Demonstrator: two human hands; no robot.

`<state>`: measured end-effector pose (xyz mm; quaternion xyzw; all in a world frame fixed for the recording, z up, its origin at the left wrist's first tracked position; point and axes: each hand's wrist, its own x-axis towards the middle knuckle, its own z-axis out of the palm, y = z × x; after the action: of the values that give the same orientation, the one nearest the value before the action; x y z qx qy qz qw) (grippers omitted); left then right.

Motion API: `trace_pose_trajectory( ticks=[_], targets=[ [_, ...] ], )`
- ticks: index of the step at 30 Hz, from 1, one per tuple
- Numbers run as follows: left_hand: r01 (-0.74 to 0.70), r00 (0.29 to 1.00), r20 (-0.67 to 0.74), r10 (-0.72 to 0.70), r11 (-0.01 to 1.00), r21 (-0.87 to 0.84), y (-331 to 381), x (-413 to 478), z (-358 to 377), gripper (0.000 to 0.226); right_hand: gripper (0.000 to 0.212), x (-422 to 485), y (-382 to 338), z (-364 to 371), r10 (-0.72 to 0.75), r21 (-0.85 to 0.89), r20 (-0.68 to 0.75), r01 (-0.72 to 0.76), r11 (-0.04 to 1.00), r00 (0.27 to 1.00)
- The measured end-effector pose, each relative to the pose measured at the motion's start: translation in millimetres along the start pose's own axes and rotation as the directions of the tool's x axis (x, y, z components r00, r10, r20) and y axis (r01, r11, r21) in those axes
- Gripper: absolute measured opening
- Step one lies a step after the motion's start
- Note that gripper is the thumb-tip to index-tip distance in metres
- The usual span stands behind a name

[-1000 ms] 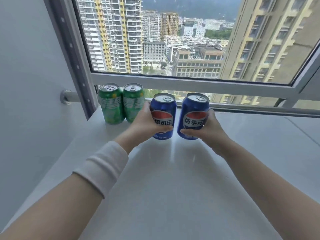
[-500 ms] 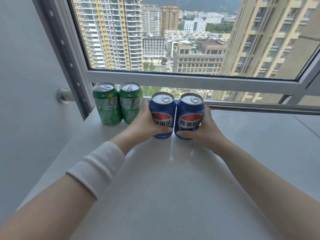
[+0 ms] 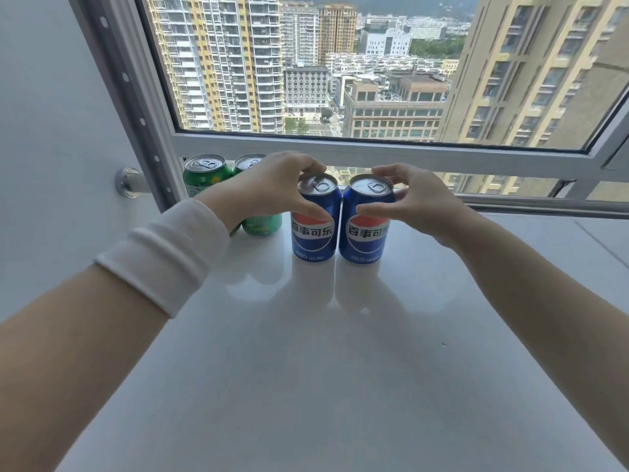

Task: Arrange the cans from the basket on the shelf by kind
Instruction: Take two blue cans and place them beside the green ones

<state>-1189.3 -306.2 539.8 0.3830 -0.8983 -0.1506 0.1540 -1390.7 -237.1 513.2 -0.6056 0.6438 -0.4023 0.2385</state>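
Observation:
Two blue cola cans stand upright side by side, almost touching, on the white shelf (image 3: 340, 352): the left blue can (image 3: 313, 236) and the right blue can (image 3: 366, 236). My left hand (image 3: 272, 185) curves loosely over the left can's top, thumb on its front and fingertips at the rim. My right hand (image 3: 418, 202) hovers at the right can's top with its fingers spread. Two green soda cans stand to the left, one green can (image 3: 204, 172) by the window frame and another green can (image 3: 262, 226) partly hidden behind my left hand. No basket is in view.
A large window (image 3: 374, 151) with a grey frame runs along the back of the shelf. A grey wall with a metal rod end (image 3: 127, 182) closes the left side. The shelf stretches on to the right and toward me.
Both hands have slid up from the bodies of the blue cans to their tops and loosened. The cans now stand on the shelf next to each other.

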Motion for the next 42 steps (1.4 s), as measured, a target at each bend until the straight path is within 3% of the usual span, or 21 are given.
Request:
trace_pose_trajectory(
  ticks=[8,17,21,31,42],
  targets=[
    [-0.001,1.000,0.018,-0.001,0.996,0.089,0,26,-7,0.072,0.067,25,4,1,0.055,0.074,-0.060,-0.051,0.996,0.997],
    [0.033,0.997,0.059,-0.046,0.977,0.209,-10,47,-16,0.066,0.068,53,3,4,0.091,0.076,-0.015,-0.090,0.993,0.996],
    [0.021,0.996,0.075,-0.038,0.976,0.217,-15,50,-16,0.052,0.067,56,1,7,0.094,0.056,-0.006,-0.093,0.994,0.996],
    [0.054,0.994,0.076,-0.076,0.965,0.255,-16,53,-18,0.070,0.066,60,-5,12,0.112,0.059,0.033,-0.114,0.992,0.993],
    [0.048,0.992,0.095,-0.079,0.955,0.292,-16,55,-21,0.074,0.066,59,-9,14,0.133,0.068,0.059,-0.137,0.988,0.989]
  ],
)
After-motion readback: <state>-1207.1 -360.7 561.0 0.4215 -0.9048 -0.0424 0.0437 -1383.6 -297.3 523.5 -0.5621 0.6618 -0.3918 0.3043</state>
